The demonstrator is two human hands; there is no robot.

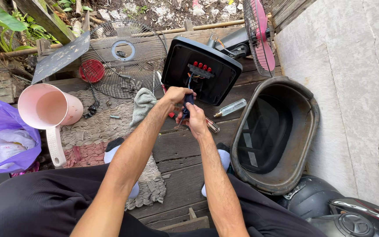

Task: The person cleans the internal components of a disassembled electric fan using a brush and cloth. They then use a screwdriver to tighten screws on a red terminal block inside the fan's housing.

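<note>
Black plastic fan base (pixel 207 72) lies tipped up on the wooden floor (pixel 180 149), red buttons showing. Left hand (pixel 177 95) and right hand (pixel 195 119) both clench a small dark part (pixel 187 105) wired to it, just in front. Wire fan guard (pixel 126 57) sits behind, pink jug (pixel 51 109) left, screwdriver (pixel 211 124) just beside the right hand.

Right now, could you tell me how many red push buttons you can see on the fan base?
4, in a short row on the black fan base, just above the hands; its lower part may hide more.
</note>
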